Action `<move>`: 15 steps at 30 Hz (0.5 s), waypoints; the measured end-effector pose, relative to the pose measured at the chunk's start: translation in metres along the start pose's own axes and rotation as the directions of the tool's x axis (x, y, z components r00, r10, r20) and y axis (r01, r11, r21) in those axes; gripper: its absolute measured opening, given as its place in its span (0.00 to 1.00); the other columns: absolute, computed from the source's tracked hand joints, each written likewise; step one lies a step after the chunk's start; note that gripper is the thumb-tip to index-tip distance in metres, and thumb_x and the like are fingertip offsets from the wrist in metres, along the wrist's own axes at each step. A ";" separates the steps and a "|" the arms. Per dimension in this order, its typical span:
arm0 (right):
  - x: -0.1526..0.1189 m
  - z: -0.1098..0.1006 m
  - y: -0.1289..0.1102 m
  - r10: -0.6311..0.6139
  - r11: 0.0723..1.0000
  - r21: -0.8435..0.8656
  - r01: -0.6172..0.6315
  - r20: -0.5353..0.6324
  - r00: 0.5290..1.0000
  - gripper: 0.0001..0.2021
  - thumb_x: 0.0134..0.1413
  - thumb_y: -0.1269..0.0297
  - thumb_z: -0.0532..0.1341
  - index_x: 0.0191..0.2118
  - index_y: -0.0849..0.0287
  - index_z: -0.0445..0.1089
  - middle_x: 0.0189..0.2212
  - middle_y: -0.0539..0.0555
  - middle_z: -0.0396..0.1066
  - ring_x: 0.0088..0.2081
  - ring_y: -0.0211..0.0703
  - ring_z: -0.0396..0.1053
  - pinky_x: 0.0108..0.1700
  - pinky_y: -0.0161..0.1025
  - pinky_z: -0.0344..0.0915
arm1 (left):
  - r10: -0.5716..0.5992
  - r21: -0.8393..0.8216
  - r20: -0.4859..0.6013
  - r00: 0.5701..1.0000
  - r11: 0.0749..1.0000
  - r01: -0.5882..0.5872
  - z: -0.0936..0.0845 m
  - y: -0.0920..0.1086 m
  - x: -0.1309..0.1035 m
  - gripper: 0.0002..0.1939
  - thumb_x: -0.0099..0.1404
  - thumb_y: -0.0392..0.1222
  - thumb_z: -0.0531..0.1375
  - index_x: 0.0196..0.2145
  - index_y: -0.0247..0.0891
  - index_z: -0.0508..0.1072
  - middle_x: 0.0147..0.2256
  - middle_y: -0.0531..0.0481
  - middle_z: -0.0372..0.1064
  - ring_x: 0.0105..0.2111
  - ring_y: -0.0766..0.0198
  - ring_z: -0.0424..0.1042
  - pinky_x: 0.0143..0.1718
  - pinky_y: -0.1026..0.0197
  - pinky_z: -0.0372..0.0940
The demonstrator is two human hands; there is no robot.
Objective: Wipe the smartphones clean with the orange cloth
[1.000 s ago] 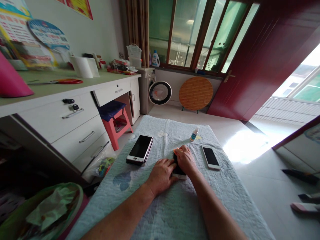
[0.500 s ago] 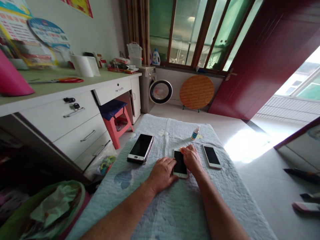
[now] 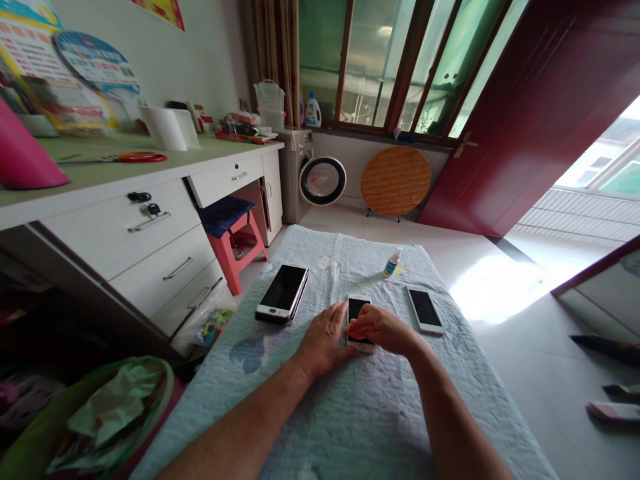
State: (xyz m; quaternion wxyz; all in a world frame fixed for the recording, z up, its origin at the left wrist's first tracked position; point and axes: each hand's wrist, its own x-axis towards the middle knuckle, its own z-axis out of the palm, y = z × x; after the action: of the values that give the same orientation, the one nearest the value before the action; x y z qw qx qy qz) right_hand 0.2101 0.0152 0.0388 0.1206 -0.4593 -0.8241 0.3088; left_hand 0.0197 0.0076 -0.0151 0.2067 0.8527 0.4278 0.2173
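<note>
A white-framed smartphone (image 3: pixel 357 307) with a dark screen lies on the blue quilted cloth (image 3: pixel 330 267). My left hand (image 3: pixel 323 339) steadies it, fingers along its left edge and thumb by the bottom end. Pinched in my right hand (image 3: pixel 387 328) is a small orange cloth (image 3: pixel 353 329), pressed on the lower half of the screen. The hand covers part of the phone. To the right lies another white phone (image 3: pixel 425 311). On the left, a larger white phone (image 3: pixel 283 291) rests on something dark. A small spray bottle (image 3: pixel 392 264) stands beyond my right hand.
A white desk (image 3: pixel 165 230) with drawers runs along the left, with a pink stool (image 3: pixel 233 257) beside it. The lined bin (image 3: pixel 167 383) sits at lower left. Farther back are a washing machine (image 3: pixel 295 173) with its door open and a round wooden tabletop (image 3: pixel 395 180).
My right hand has slid the orange cloth from the phone's top end down to its lower half. My left hand stays at the phone's left edge.
</note>
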 end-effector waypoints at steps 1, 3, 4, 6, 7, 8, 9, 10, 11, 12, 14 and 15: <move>-0.002 -0.002 -0.002 0.001 0.999 0.034 -0.002 0.046 0.999 0.12 0.52 0.72 0.58 0.36 0.55 0.80 0.29 0.50 0.68 0.31 0.35 0.64 0.35 0.31 0.59 | -0.006 0.010 0.007 1.000 1.000 0.006 -0.001 0.001 0.000 0.44 0.59 0.59 0.63 0.63 0.32 0.51 0.62 0.31 0.54 0.62 0.45 0.55 0.62 0.45 0.53; -0.004 -0.005 -0.005 0.005 0.996 0.088 -0.014 0.102 0.995 0.12 0.50 0.72 0.59 0.36 0.55 0.80 0.29 0.49 0.70 0.30 0.35 0.65 0.34 0.31 0.59 | -0.010 0.035 0.021 1.000 0.999 0.009 -0.002 0.002 0.000 0.42 0.60 0.58 0.62 0.62 0.32 0.53 0.62 0.31 0.54 0.62 0.46 0.55 0.62 0.45 0.53; -0.005 -0.005 -0.005 0.007 0.994 0.106 -0.019 0.111 0.994 0.13 0.50 0.73 0.59 0.36 0.55 0.80 0.29 0.49 0.70 0.30 0.35 0.66 0.34 0.31 0.60 | -0.011 0.046 0.025 1.000 0.999 0.010 -0.002 0.002 0.001 0.41 0.60 0.58 0.62 0.62 0.32 0.55 0.62 0.31 0.55 0.62 0.46 0.55 0.62 0.45 0.53; -0.004 -0.004 -0.002 0.004 0.994 0.108 -0.014 0.095 0.995 0.13 0.49 0.73 0.59 0.35 0.55 0.80 0.29 0.49 0.71 0.31 0.36 0.66 0.35 0.31 0.60 | -0.013 0.066 0.038 0.999 0.998 0.011 -0.002 0.002 0.000 0.39 0.60 0.59 0.61 0.61 0.33 0.57 0.62 0.31 0.55 0.62 0.45 0.56 0.62 0.46 0.53; -0.003 -0.003 0.000 0.002 0.996 0.089 -0.009 0.071 0.997 0.13 0.49 0.74 0.59 0.35 0.55 0.80 0.29 0.49 0.70 0.31 0.36 0.66 0.35 0.31 0.59 | -0.015 0.073 0.042 0.999 0.997 0.012 -0.003 0.002 0.000 0.38 0.60 0.59 0.61 0.60 0.33 0.58 0.62 0.32 0.55 0.62 0.45 0.56 0.62 0.46 0.53; -0.001 -0.002 0.004 0.006 0.998 0.061 -0.008 0.031 0.999 0.13 0.50 0.75 0.58 0.34 0.55 0.80 0.28 0.50 0.70 0.31 0.36 0.66 0.35 0.32 0.59 | -0.016 0.079 0.045 0.999 0.997 0.013 -0.003 0.002 0.000 0.38 0.60 0.59 0.61 0.60 0.33 0.59 0.62 0.32 0.54 0.62 0.45 0.56 0.62 0.46 0.53; 0.001 0.001 0.008 0.017 1.000 0.026 -0.016 -0.029 0.999 0.13 0.50 0.75 0.58 0.34 0.55 0.80 0.28 0.50 0.69 0.31 0.36 0.65 0.36 0.32 0.59 | -0.017 0.083 0.046 0.999 0.996 0.013 -0.003 0.002 -0.001 0.38 0.60 0.59 0.62 0.60 0.34 0.59 0.62 0.33 0.54 0.62 0.45 0.56 0.62 0.46 0.53; 0.004 0.003 0.013 0.034 0.999 -0.012 -0.036 -0.107 0.994 0.13 0.51 0.75 0.57 0.33 0.56 0.80 0.28 0.51 0.69 0.32 0.37 0.65 0.36 0.33 0.59 | -0.015 0.086 0.045 0.999 0.996 0.011 -0.003 0.002 -0.001 0.38 0.60 0.58 0.62 0.60 0.34 0.58 0.62 0.33 0.54 0.62 0.46 0.56 0.62 0.46 0.53; 0.007 0.007 0.018 0.061 0.997 -0.042 -0.071 -0.205 0.977 0.13 0.52 0.74 0.57 0.34 0.56 0.80 0.29 0.52 0.68 0.32 0.37 0.64 0.38 0.34 0.59 | -0.012 0.088 0.042 0.999 0.996 0.009 -0.004 0.002 -0.001 0.38 0.60 0.58 0.62 0.60 0.35 0.58 0.62 0.34 0.55 0.62 0.46 0.56 0.62 0.46 0.53; 0.010 0.010 0.023 0.087 0.992 -0.065 -0.112 -0.304 0.949 0.12 0.54 0.72 0.57 0.34 0.57 0.79 0.30 0.52 0.68 0.33 0.38 0.64 0.39 0.35 0.59 | -0.008 0.089 0.038 0.999 0.996 0.005 -0.004 0.003 -0.001 0.37 0.60 0.57 0.62 0.60 0.35 0.59 0.62 0.34 0.55 0.61 0.46 0.56 0.61 0.45 0.54; 0.018 0.017 0.032 0.127 0.976 -0.100 -0.191 -0.449 0.885 0.12 0.57 0.70 0.56 0.36 0.57 0.79 0.31 0.54 0.67 0.36 0.41 0.64 0.42 0.36 0.58 | 0.004 0.091 0.033 0.999 0.996 -0.007 -0.006 0.004 -0.001 0.34 0.60 0.56 0.62 0.58 0.36 0.62 0.61 0.36 0.57 0.61 0.46 0.57 0.61 0.45 0.53; 0.021 0.020 0.036 0.138 0.968 -0.118 -0.223 -0.493 0.859 0.13 0.58 0.71 0.56 0.37 0.57 0.78 0.32 0.54 0.67 0.37 0.41 0.63 0.43 0.37 0.58 | 0.008 0.093 0.032 0.999 0.996 -0.011 -0.006 0.005 -0.001 0.32 0.60 0.56 0.62 0.57 0.37 0.63 0.61 0.37 0.57 0.60 0.46 0.57 0.62 0.46 0.53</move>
State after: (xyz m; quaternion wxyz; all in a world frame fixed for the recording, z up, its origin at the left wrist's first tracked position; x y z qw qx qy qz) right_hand 0.2130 0.0386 -0.0011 0.2523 -0.6055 -0.7447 0.1233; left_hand 0.0189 0.0051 -0.0074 0.1723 0.8666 0.4303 0.1847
